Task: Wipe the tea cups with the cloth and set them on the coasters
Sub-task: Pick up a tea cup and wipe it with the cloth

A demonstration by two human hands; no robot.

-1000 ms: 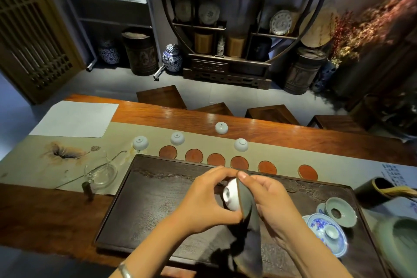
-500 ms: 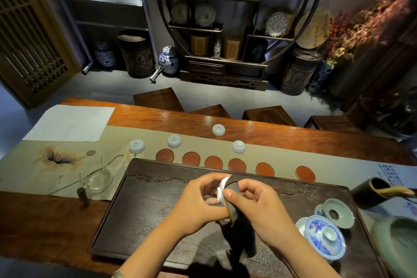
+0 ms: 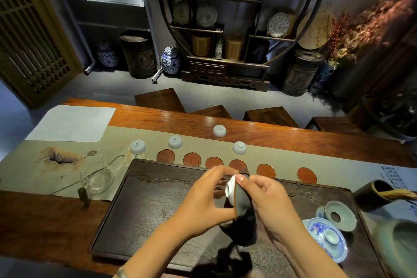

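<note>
My left hand grips a small white tea cup above the dark tea tray. My right hand presses a dark cloth against the cup's rim, and the cloth hangs down below both hands. Several round red-brown coasters lie in a row on the runner just beyond the tray, all bare. Several white cups stand upside down behind them, such as one cup at the left and another cup near the middle.
A glass pitcher stands left of the tray. At the tray's right end sit a blue-and-white lidded bowl and a celadon strainer. A dark holder and a green vessel are at far right. Wooden stools stand beyond the table.
The cup has been turned in my left hand, and my right hand has shifted the cloth around its rim. Both hands stay above the tray.
</note>
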